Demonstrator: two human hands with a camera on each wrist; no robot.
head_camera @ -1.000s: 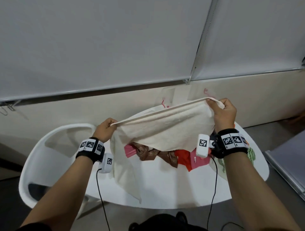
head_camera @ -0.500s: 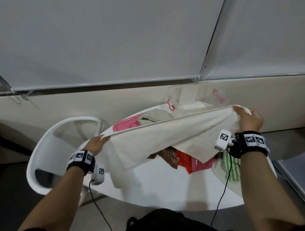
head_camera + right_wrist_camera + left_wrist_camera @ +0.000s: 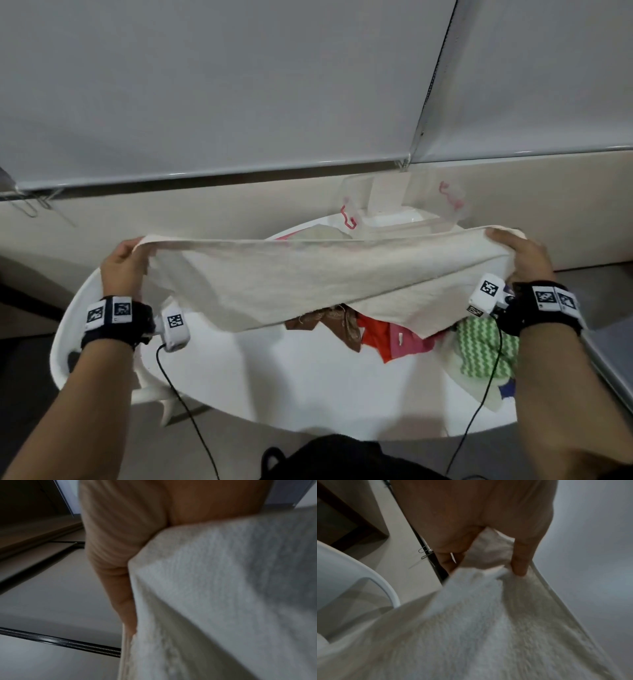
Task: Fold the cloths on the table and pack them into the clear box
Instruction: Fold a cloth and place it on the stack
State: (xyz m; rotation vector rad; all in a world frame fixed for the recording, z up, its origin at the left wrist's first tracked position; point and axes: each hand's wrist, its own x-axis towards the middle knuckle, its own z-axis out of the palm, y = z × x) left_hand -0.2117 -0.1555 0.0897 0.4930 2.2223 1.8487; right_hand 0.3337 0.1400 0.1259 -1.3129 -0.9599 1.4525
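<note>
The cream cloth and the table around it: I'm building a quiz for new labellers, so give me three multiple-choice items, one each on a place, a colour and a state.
1. Where is the clear box?
A. at the table's far edge
B. on the chair
C. on the floor

2. What colour is the zigzag cloth?
A. blue
B. green and white
C. black

3. How is the cream cloth held?
A. lying folded flat
B. one hand only
C. stretched between both hands

Answers:
1 A, it stands behind the cloth near the wall.
2 B, the stripes show by the right hand.
3 C, the left hand and the right hand each grip an end.
</note>
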